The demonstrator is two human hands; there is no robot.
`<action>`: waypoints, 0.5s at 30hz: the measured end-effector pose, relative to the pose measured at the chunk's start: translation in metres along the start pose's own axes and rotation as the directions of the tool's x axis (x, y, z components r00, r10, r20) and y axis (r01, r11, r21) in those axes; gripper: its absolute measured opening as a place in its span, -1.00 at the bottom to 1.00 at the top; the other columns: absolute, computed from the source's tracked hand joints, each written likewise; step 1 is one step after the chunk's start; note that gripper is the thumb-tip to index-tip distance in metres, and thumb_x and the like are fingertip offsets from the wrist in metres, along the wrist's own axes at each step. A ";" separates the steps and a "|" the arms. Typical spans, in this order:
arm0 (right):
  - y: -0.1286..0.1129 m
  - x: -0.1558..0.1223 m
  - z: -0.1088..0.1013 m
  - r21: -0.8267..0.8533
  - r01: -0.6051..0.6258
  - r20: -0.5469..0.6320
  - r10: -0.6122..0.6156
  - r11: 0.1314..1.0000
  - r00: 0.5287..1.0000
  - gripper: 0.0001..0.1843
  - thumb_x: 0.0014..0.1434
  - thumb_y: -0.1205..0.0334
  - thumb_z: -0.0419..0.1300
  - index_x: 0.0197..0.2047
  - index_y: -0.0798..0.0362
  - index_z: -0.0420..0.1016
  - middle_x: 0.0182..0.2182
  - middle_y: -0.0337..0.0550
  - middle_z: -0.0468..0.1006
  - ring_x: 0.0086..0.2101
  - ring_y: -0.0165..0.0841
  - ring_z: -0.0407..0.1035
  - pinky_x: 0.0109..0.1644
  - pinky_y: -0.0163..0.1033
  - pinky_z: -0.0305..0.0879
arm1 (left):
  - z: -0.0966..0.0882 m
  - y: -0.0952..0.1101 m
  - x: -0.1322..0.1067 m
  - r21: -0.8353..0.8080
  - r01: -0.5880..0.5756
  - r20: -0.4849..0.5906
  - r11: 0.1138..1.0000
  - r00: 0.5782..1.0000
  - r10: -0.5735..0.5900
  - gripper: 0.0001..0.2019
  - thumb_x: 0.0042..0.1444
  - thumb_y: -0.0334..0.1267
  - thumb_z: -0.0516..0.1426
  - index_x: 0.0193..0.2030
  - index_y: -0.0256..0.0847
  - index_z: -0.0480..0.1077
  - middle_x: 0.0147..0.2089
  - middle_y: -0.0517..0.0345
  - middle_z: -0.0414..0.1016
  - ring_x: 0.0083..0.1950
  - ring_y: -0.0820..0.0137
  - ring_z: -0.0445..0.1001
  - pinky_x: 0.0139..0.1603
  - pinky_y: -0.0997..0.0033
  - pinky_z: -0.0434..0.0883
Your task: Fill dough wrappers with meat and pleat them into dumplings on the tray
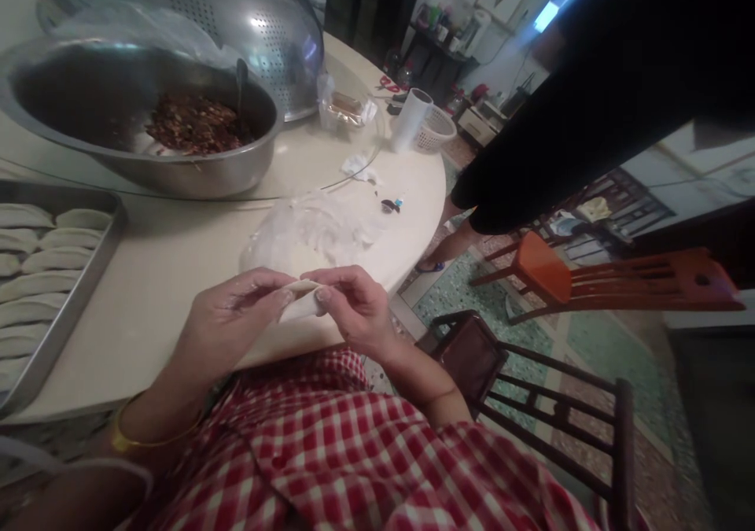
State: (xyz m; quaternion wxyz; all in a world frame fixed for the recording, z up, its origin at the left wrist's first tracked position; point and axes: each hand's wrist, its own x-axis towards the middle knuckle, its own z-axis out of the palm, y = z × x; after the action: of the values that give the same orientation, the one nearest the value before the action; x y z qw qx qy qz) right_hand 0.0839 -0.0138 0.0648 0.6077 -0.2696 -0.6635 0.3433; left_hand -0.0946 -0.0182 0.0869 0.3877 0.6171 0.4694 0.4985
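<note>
Both of my hands pinch one pale folded dumpling point(302, 301) just above the near edge of the round table point(177, 279). My left hand point(233, 318) grips its left end with closed fingers, and my right hand point(354, 307) presses its right end between thumb and fingers. A metal tray point(76, 295) at the left holds several finished dumplings point(41, 283) in rows. A large steel bowl point(177, 173) behind it holds dark minced filling point(194, 122) with a spoon point(241, 82) standing in it. A clear plastic bag of wrappers point(312, 232) lies just beyond my hands.
A perforated metal dome cover point(259, 35) stands behind the bowl. A white cup point(410, 118) and a small white basket point(436, 130) sit at the table's far edge. Another person in dark clothes point(590, 106) stands at the right. Wooden chairs point(531, 389) and an orange stool point(539, 267) stand on the floor.
</note>
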 end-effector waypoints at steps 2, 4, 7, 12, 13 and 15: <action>0.001 -0.002 0.004 0.000 -0.010 -0.029 0.010 1.000 1.000 -0.84 0.37 0.15 0.22 -0.03 -0.01 0.46 -0.20 -0.15 0.70 -0.33 -0.46 0.59 -0.27 -0.35 0.56 | -0.001 0.001 -0.001 0.047 -0.056 -0.029 0.997 0.998 0.058 -0.87 0.10 -0.15 0.28 -0.32 -0.13 0.59 -0.36 0.26 0.65 -0.37 0.47 0.57 -0.33 0.58 0.48; 0.000 -0.003 0.007 -0.033 0.010 -0.061 -0.012 0.999 0.998 -0.85 0.37 0.16 0.21 -0.03 -0.02 0.47 -0.20 -0.15 0.70 -0.27 -0.44 0.61 -0.21 -0.33 0.59 | -0.001 0.000 -0.002 0.079 -0.112 -0.050 0.991 0.992 0.116 -0.92 0.11 -0.19 0.27 -0.31 -0.10 0.58 -0.37 0.31 0.64 -0.38 0.51 0.56 -0.33 0.63 0.47; -0.002 -0.001 0.010 -0.097 0.058 -0.091 -0.067 0.994 0.994 -0.89 0.39 0.21 0.17 -0.04 -0.04 0.47 -0.19 -0.16 0.69 -0.21 -0.41 0.62 -0.17 -0.30 0.61 | -0.005 -0.002 -0.004 0.142 -0.215 -0.027 0.966 0.975 0.221 -0.95 0.17 -0.26 0.23 -0.27 -0.06 0.56 -0.32 0.36 0.63 -0.33 0.57 0.56 -0.29 0.69 0.43; -0.007 0.006 0.009 -0.272 0.252 -0.057 -0.277 0.929 0.959 -0.78 0.35 0.39 0.16 0.01 -0.05 0.48 -0.22 -0.15 0.69 -0.18 -0.37 0.62 -0.12 -0.28 0.61 | -0.012 0.000 -0.002 0.219 -0.391 0.091 0.894 0.920 0.380 -0.91 0.24 -0.34 0.19 -0.22 -0.06 0.52 -0.24 0.33 0.60 -0.23 0.57 0.55 -0.16 0.66 0.44; -0.008 0.007 0.009 -0.295 0.289 -0.037 -0.313 0.911 0.949 -0.75 0.34 0.42 0.17 0.02 -0.05 0.48 -0.23 -0.13 0.69 -0.19 -0.36 0.62 -0.11 -0.28 0.61 | -0.013 0.001 -0.001 0.225 -0.412 0.102 0.883 0.911 0.399 -0.91 0.25 -0.35 0.18 -0.22 -0.07 0.51 -0.23 0.32 0.59 -0.23 0.56 0.55 -0.15 0.64 0.45; -0.010 0.008 0.008 -0.321 0.337 -0.004 -0.357 0.885 0.934 -0.70 0.31 0.45 0.17 0.05 -0.05 0.45 -0.26 -0.11 0.69 -0.23 -0.33 0.62 -0.14 -0.27 0.61 | -0.014 0.003 -0.001 0.240 -0.440 0.113 0.865 0.898 0.426 -0.91 0.27 -0.35 0.17 -0.21 -0.07 0.49 -0.23 0.32 0.58 -0.23 0.56 0.54 -0.15 0.62 0.45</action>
State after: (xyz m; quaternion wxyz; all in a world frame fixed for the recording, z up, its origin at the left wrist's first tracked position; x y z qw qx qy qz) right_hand 0.0753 -0.0150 0.0776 0.6288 -0.2506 -0.7278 0.1100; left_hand -0.1077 -0.0192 0.0920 0.1947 0.7657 0.3692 0.4895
